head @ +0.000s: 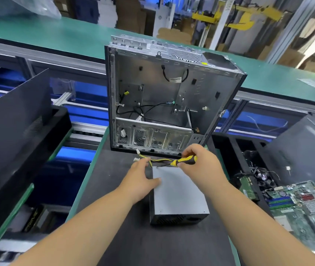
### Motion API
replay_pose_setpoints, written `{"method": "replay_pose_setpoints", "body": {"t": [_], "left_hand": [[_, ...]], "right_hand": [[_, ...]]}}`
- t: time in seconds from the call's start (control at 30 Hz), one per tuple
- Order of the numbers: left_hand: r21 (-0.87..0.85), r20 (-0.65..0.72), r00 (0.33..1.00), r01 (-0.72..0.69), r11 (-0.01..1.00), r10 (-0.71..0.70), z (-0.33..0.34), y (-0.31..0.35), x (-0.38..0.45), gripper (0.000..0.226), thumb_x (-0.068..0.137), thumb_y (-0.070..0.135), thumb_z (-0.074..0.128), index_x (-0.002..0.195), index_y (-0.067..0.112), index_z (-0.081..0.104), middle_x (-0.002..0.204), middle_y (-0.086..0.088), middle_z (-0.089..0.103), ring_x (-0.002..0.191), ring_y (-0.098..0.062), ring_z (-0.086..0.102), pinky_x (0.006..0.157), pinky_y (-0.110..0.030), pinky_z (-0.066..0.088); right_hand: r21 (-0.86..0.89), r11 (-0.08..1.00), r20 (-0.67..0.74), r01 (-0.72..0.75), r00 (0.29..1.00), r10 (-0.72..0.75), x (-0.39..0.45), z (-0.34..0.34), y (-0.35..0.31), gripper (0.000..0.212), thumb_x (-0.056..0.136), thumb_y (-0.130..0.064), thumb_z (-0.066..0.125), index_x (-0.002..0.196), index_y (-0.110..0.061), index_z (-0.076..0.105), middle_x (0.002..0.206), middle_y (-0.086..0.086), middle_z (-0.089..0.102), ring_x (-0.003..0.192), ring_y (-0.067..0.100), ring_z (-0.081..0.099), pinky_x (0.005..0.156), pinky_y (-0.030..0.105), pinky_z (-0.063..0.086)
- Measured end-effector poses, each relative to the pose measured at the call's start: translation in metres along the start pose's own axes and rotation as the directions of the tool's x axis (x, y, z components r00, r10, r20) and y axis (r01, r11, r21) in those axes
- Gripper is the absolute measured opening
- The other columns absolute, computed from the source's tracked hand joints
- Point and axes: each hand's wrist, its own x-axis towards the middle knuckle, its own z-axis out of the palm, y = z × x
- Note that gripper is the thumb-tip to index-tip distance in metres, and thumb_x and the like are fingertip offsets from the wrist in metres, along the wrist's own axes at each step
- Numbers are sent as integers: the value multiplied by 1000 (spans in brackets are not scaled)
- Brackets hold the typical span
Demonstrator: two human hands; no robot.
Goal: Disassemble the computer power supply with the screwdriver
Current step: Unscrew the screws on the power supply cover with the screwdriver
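The grey power supply point(177, 196) lies flat on the dark work mat, its vented black end facing me. Its yellow and black cables point(158, 160) run out from the far end. My left hand point(141, 179) rests on the box's far left corner, thumb on the lid and fingers over the side by the cables. My right hand point(199, 164) grips the yellow-and-black screwdriver point(183, 161). The tool lies nearly level, its tip pointing left at the far left corner of the lid.
An empty computer case point(164, 104) stands upright just behind the power supply. To the right, a bin holds motherboards point(298, 204) and tangled cables. Black side panels point(12, 135) lean in a bin on the left. A green conveyor point(56, 35) runs across the back.
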Motion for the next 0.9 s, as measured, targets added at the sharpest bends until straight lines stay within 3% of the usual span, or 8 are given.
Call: {"method": "replay_pose_setpoints", "body": {"t": [0.13, 0.2, 0.27, 0.43, 0.67, 0.9], "left_hand": [[66, 37, 996, -79, 995, 77, 5, 11, 17, 57, 80, 35, 78, 130, 31, 52, 130, 10, 50, 120, -13, 51, 95, -26, 42], [3, 25, 999, -48, 999, 48, 6, 10, 21, 39, 78, 29, 81, 109, 33, 59, 115, 11, 59, 107, -13, 58, 87, -25, 47], [-61, 13, 1000, -15, 998, 16, 7, 7, 21, 36, 76, 27, 83, 101, 33, 59, 107, 10, 62, 99, -13, 60, 80, -24, 48], [-109, 13, 999, -28, 994, 30, 7, 2, 18, 38, 77, 29, 82, 103, 35, 55, 104, 13, 63, 95, -9, 61, 70, -17, 45], [-136, 47, 998, -41, 990, 47, 4, 1, 20, 31, 76, 28, 83, 98, 32, 61, 95, 13, 65, 87, -5, 62, 69, -20, 49], [-159, 40, 998, -35, 987, 41, 5, 2, 19, 31, 77, 25, 82, 101, 29, 63, 97, 8, 67, 90, -11, 65, 80, -30, 56]], "right_hand": [[8, 1000, -35, -11, 999, 11, 4, 1, -16, 25, 80, -14, 74, 86, -32, 57, 83, -11, 64, 70, 10, 60, 50, 25, 49], [-5, 1000, -54, -14, 998, 13, 6, 3, -24, 26, 80, -13, 72, 86, -33, 57, 83, -11, 65, 74, 11, 62, 56, 29, 54], [0, 1000, -52, -22, 998, 22, 7, 7, -29, 27, 81, -10, 70, 89, -33, 57, 87, -8, 66, 79, 14, 64, 64, 36, 58], [46, 999, -32, 19, 999, -17, 11, 17, -41, 33, 87, -4, 62, 97, -34, 54, 92, -8, 66, 82, 11, 64, 75, 39, 57], [-20, 999, -21, 51, 998, -51, 16, 19, -47, 31, 90, -8, 55, 97, -36, 44, 95, -5, 61, 79, 20, 62, 70, 48, 56], [-18, 989, 47, 145, 988, -144, 23, 17, -44, 27, 91, -11, 56, 96, -34, 44, 92, -5, 60, 81, 18, 61, 70, 44, 57]]}}
